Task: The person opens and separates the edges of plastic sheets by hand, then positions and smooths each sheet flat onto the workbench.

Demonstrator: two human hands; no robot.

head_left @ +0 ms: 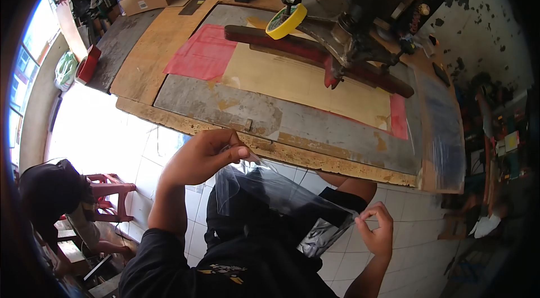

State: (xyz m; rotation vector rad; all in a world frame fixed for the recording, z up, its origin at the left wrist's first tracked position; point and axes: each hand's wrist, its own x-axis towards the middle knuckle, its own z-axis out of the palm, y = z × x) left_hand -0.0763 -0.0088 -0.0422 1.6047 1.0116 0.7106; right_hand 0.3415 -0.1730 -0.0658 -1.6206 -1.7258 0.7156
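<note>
While both hands pinch its edges, the clear plastic sheet hangs glossy and creased.

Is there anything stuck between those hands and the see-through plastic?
No, nothing I can see. The left hand pinches one end of the clear plastic and the right hand pinches the other, so both touch it directly.

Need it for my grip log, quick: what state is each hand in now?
Left hand: closed, pinching a clear, thin plastic sheet.
Right hand: closed, pinching that sheet's opposite end.
</note>
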